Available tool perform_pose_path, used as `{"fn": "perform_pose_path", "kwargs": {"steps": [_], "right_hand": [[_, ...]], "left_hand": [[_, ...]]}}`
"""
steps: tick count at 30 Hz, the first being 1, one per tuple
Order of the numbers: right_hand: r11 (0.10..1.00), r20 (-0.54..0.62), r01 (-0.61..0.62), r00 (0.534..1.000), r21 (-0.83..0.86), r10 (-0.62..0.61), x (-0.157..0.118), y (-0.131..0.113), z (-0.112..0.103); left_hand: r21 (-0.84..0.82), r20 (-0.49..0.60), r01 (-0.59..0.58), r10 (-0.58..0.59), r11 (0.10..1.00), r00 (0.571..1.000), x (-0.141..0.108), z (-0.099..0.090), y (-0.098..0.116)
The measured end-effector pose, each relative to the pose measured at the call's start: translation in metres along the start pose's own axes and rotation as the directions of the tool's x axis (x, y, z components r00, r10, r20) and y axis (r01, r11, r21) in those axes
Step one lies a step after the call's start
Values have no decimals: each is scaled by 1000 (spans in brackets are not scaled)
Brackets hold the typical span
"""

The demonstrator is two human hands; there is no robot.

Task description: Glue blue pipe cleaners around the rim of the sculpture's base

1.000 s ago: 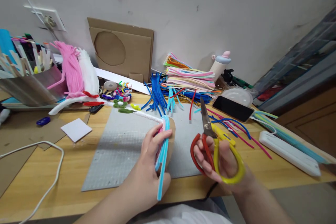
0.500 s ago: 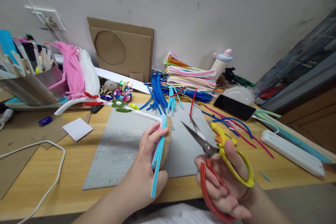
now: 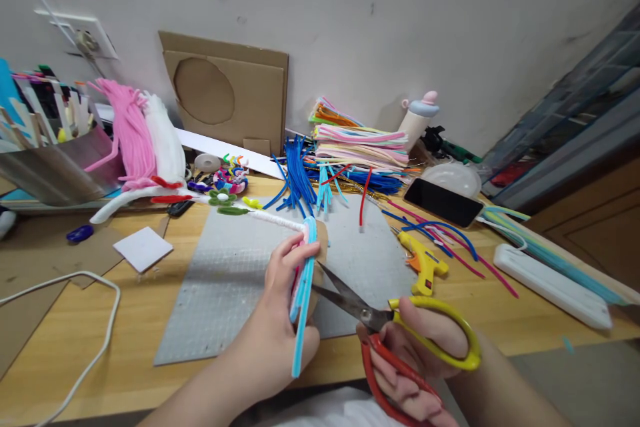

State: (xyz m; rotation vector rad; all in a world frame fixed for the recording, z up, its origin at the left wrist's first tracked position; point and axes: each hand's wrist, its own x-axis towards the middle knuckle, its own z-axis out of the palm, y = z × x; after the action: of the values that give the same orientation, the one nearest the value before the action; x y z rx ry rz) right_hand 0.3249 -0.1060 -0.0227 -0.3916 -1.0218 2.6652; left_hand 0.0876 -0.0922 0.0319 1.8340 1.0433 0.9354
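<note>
My left hand (image 3: 285, 300) grips a cardboard piece (image 3: 320, 247) edged with light blue pipe cleaners (image 3: 301, 320); one blue end hangs free below the fingers. A white wrapped stem (image 3: 277, 219) runs up to the left from it, towards a green pipe-cleaner flower (image 3: 221, 197). My right hand (image 3: 415, 353) is shut on scissors (image 3: 367, 315) with one yellow and one red handle. Their blades are parted, and the tips are close to the cardboard's right side. Whether they touch it I cannot tell.
Under the hands lies a grey cutting mat (image 3: 210, 300). To its right are a yellow glue gun (image 3: 424, 263), a phone (image 3: 443, 202) and a white power strip (image 3: 550, 287). Pipe-cleaner bundles (image 3: 363, 147) and cardboard sheets (image 3: 255, 90) stand behind. A white cable (image 3: 113, 327) crosses the left side.
The scissors in my right hand have moved left and down, from over the mat's right side to beside the cardboard. My left hand keeps its hold, and the view has shifted slightly.
</note>
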Motion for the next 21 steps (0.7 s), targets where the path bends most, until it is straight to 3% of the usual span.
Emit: {"fn": "perform_pose_path", "kwargs": {"steps": [11, 21], "right_hand": [[996, -71, 45, 997, 81, -39, 16, -4, 12], [999, -71, 22, 997, 36, -19, 15, -15, 20]], "left_hand": [[-31, 5, -8, 8, 999, 1000, -1, 2, -2], [-19, 0, -11, 11, 1000, 1000, -1, 1, -5]]}}
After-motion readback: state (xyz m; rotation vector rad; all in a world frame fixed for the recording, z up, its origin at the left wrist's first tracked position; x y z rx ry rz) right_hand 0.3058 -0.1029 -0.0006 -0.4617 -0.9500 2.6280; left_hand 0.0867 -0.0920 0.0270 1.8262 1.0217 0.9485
